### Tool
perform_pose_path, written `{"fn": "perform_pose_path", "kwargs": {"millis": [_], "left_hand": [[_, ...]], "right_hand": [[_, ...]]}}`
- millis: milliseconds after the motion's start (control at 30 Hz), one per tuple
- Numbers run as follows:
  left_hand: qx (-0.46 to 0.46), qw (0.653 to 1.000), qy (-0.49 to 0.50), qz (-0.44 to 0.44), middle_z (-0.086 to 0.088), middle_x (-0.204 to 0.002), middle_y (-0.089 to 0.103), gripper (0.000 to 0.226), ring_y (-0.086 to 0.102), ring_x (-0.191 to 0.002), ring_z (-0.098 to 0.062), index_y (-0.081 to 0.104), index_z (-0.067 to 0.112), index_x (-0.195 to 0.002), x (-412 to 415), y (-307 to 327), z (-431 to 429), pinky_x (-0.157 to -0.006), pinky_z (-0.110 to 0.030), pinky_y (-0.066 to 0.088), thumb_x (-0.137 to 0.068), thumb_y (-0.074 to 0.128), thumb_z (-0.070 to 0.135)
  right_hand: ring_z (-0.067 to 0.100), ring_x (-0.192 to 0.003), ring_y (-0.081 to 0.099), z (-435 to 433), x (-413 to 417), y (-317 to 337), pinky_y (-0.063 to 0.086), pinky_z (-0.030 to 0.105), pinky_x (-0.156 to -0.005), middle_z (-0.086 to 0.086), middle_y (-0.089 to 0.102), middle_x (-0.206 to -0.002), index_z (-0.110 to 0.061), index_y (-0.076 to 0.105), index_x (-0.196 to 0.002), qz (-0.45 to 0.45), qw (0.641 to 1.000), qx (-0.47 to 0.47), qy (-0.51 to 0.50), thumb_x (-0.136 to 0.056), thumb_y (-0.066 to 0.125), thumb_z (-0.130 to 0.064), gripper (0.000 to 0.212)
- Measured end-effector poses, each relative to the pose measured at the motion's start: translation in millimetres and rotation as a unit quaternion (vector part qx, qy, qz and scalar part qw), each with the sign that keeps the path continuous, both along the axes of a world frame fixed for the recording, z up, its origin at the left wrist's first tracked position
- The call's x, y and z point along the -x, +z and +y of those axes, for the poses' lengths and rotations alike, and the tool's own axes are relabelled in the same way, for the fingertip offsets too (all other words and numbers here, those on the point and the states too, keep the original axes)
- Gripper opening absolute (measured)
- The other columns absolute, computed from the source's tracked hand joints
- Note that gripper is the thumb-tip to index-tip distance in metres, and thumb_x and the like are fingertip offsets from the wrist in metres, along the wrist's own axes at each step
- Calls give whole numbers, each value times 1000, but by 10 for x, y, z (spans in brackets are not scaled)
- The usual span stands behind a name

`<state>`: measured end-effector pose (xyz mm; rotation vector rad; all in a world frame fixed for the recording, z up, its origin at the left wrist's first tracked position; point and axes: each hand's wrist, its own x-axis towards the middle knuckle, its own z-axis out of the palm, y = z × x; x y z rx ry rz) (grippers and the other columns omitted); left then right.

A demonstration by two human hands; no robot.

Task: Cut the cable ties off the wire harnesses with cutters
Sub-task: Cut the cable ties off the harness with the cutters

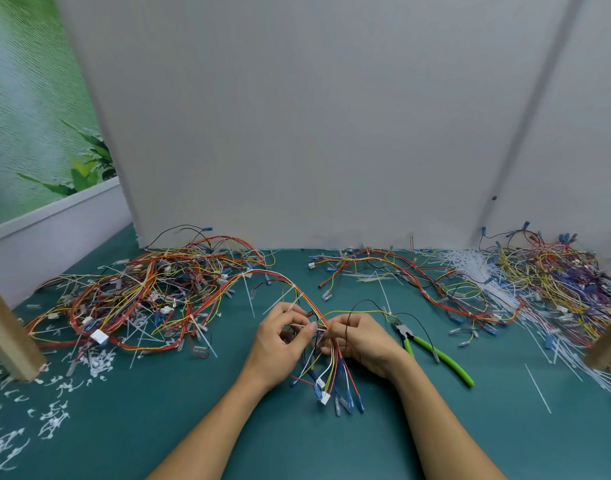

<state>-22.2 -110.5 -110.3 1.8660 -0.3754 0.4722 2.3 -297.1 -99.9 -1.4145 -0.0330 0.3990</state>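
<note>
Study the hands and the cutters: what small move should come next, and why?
Probably the right hand should let go and reach for the green-handled cutters. Both hands grip one wire harness, the left hand pinches a white cable tie at the bundle, and the cutters lie unheld on the table just beside the right hand.

Head view, looking down (close) at table (418, 427).
</note>
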Motion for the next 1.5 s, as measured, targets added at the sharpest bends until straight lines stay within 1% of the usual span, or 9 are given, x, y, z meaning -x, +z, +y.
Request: {"fn": "perform_pose_path", "kwargs": {"millis": [167, 367, 533, 633, 700, 800, 933, 1367, 1500], "left_hand": [[1, 1000, -1, 3, 13, -94, 57, 14, 63, -87, -14, 70, 23, -75, 6, 4, -5, -68, -21, 50, -88, 76, 20], [-18, 1000, -4, -12, 12, -94, 58, 12, 63, -87, -16, 70, 22, -77, 7, -3, -11, -70, -19, 48, -88, 75, 21], [-29, 999, -16, -26, 7, -91, 61, 11, 62, -87, -17, 68, 17, -81, 3, 0, -9, -73, -25, 49, -91, 72, 20], [-31, 999, -25, -18, 6, -86, 62, 11, 60, -82, -17, 67, 17, -83, -10, -1, 6, -76, -31, 48, -93, 69, 18], [-24, 999, -21, -4, 9, -87, 62, 10, 61, -84, -14, 67, 16, -85, -22, -5, 23, -75, -26, 46, -94, 68, 16], [-11, 1000, -15, 15, 12, -89, 64, 9, 61, -85, -10, 68, 13, -86, -38, -10, 46, -73, -22, 45, -95, 67, 15], [17, 999, -19, 29, 11, -89, 65, 10, 60, -79, -6, 68, 15, -85, -46, -12, 63, -70, -22, 46, -95, 66, 15], [82, 995, -12, 60, 4, -86, 66, 13, 58, -74, -12, 69, 13, -82, -40, 3, 61, -67, -40, 48, -94, 67, 16], [108, 992, -4, 71, -6, -84, 67, 13, 58, -75, -17, 71, 10, -82, -43, 14, 52, -71, -52, 51, -92, 71, 18]], "right_hand": [[26, -73, 75, -41, -3, 15, 61, 28, -65, 30, 74, -90, 12, 69, -100, -9, 1000, 19, 13, -96, 62, -1, 15], [29, -77, 76, -51, 18, 31, 63, 31, -65, 29, 74, -89, 14, 67, -102, -4, 1000, 16, 19, -95, 64, 0, 16], [32, -81, 77, -39, 21, 17, 64, 34, -66, 30, 74, -89, 21, 63, -105, -14, 999, 19, 23, -94, 65, 1, 23], [33, -81, 77, -13, 32, 36, 63, 33, -65, 30, 74, -88, 12, 72, -95, -29, 999, 7, 18, -93, 65, 3, 12], [35, -80, 77, 22, 34, 42, 63, 34, -64, 29, 74, -87, 6, 76, -88, -39, 999, 2, 10, -92, 67, 4, 10], [34, -77, 77, 73, 26, 37, 62, 34, -62, 28, 73, -84, 14, 70, -96, -43, 999, 2, -12, -92, 67, 5, 10], [33, -72, 77, 105, 32, 41, 62, 34, -60, 26, 73, -79, 11, 67, -92, -53, 998, 4, -23, -93, 64, 8, 5], [32, -69, 76, 120, 43, 45, 61, 32, -59, 26, 73, -78, 9, 65, -94, -55, 998, -11, -34, -94, 64, 8, 2], [32, -78, 78, 49, 56, 32, 63, 35, -67, 23, 76, -88, 3, 72, -97, -57, 998, -9, -20, -96, 65, -1, 8]]}}
